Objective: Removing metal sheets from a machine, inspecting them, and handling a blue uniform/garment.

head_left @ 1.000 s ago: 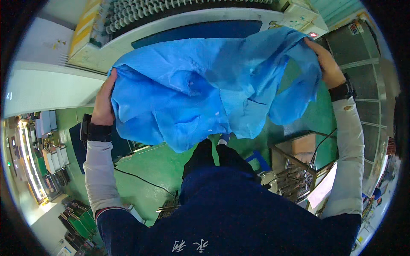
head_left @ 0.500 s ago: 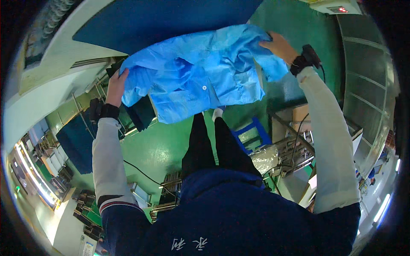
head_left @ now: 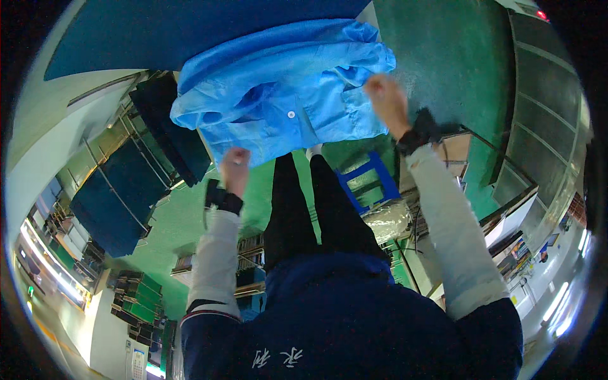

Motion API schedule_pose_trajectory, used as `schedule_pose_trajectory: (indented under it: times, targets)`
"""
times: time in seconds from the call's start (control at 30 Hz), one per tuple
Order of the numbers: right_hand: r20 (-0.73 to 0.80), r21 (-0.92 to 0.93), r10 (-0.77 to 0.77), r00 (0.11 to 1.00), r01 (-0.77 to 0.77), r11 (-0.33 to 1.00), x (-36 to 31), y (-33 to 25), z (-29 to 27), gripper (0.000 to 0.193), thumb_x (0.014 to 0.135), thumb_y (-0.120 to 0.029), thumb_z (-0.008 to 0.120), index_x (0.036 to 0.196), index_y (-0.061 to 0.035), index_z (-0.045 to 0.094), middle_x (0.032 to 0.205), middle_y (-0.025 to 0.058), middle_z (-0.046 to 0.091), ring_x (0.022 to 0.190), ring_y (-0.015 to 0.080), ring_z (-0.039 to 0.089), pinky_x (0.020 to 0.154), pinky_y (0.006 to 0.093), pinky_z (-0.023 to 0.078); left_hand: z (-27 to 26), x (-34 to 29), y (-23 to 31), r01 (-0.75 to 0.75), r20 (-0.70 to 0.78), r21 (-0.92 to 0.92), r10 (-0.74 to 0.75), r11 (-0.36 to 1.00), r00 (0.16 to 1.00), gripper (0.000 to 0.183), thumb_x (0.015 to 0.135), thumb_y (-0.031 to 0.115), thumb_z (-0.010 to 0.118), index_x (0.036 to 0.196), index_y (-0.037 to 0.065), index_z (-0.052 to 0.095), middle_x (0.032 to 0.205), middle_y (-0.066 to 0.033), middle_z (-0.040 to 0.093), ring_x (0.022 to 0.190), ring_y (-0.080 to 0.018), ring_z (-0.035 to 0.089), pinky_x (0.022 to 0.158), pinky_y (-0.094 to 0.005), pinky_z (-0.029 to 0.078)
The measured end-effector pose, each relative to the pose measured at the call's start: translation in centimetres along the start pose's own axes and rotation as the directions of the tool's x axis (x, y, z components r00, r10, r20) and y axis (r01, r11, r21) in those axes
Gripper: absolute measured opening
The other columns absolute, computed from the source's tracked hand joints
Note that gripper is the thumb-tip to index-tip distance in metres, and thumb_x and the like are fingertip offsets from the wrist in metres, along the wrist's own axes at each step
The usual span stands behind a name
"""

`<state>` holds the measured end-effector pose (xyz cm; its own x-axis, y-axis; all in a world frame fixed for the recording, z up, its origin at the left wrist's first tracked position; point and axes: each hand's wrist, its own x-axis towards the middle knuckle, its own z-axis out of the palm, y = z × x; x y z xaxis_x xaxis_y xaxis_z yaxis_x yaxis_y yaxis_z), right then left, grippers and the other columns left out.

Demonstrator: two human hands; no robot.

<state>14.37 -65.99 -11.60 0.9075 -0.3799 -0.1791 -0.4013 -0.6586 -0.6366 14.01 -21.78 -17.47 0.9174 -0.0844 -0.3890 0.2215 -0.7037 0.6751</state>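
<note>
A light blue button-front jacket (head_left: pixel 272 107) is draped over the near edge of a dark blue board (head_left: pixel 209 31), its front panels hanging down. A white button (head_left: pixel 291 114) shows near its middle, and its upper part is rolled and creased. My left hand (head_left: pixel 234 170) is at the jacket's lower left hem, with fingers curled and blurred. Beside the jacket's right edge is my right hand (head_left: pixel 386 101), also curled and smeared by motion. Whether either one grips the cloth cannot be made out.
A blue stool (head_left: pixel 370 183) stands on the green floor right of my legs, near a clear plastic-wrapped bundle (head_left: pixel 387 218). Dark cloths (head_left: pixel 117 196) hang on metal racks to the left. A grey panelled partition (head_left: pixel 541 95) runs along the right.
Both hands have left the jacket's sleeve ends and come nearer my body, the left moving rightward. The jacket's sleeves are now gathered on the board instead of stretched between my hands.
</note>
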Motion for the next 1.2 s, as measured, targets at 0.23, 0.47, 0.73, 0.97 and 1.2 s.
schedule_pose_trajectory:
  times: [0.23,0.47,0.73,0.97,1.2]
  targets:
    - [0.374,-0.062,0.269,0.888,-0.266,0.962,-13.3,1.6,9.9,0.031,0.081,-0.033,0.072,0.085,-0.0042,0.064,0.081,0.0184,0.067,0.078,0.0385,0.066,0.065,0.0458,0.05,14.5,-6.6,-0.1,0.219,0.196,-0.294,-0.166,0.93,0.967,0.027,0.081,0.014,0.078,0.102,-0.001,0.068,0.089,-0.0093,0.072,0.079,-0.0184,0.067,0.07,-0.0313,0.051]
    - [0.387,-0.298,0.247,0.888,-0.133,0.945,-11.8,0.0,12.2,0.045,0.087,-0.045,0.065,0.087,0.0002,0.064,0.084,0.0236,0.069,0.079,0.042,0.068,0.07,0.0503,0.053,20.3,-6.4,-0.8,0.491,0.198,-0.562,-0.469,0.666,0.861,0.02,0.086,0.004,0.071,0.106,0.005,0.066,0.11,-0.007,0.068,0.096,-0.0171,0.063,0.086,-0.0317,0.048]
    - [0.4,-0.266,0.229,0.888,-0.126,0.956,-10.9,-0.5,12.7,0.028,0.088,-0.028,0.059,0.085,-0.0009,0.065,0.081,0.0252,0.067,0.079,0.0435,0.067,0.07,0.0519,0.052,20.8,-6.1,-4.8,0.032,0.009,-0.106,-0.031,0.994,0.999,0.034,0.09,0.002,0.062,0.122,0.014,0.056,0.12,-0.0032,0.063,0.111,-0.0191,0.06,0.091,-0.0343,0.047]
    - [0.747,-0.166,0.21,0.631,-0.129,0.978,-9.6,-2.4,10.1,0.027,0.085,-0.025,0.063,0.078,0.0005,0.065,0.076,0.0213,0.068,0.075,0.0382,0.068,0.067,0.047,0.053,20.3,-6.0,-3.5,0.515,0.379,-0.849,-0.543,0.117,0.749,0.032,0.091,0.001,0.059,0.12,0.016,0.053,0.119,-0.0032,0.062,0.112,-0.0196,0.06,0.09,-0.037,0.05]
    - [0.784,0.475,-0.04,0.62,-0.555,0.683,-4.5,-4.1,11.0,0.023,0.09,-0.023,0.068,0.082,-0.0012,0.065,0.078,0.0058,0.068,0.074,0.0141,0.067,0.064,0.0266,0.05,20.7,-6.0,-1.6,0.515,0.415,-0.852,-0.482,0.091,0.771,0.032,0.085,-0.006,0.064,0.108,0.013,0.051,0.104,-0.0039,0.063,0.1,-0.0221,0.063,0.084,-0.0381,0.053]
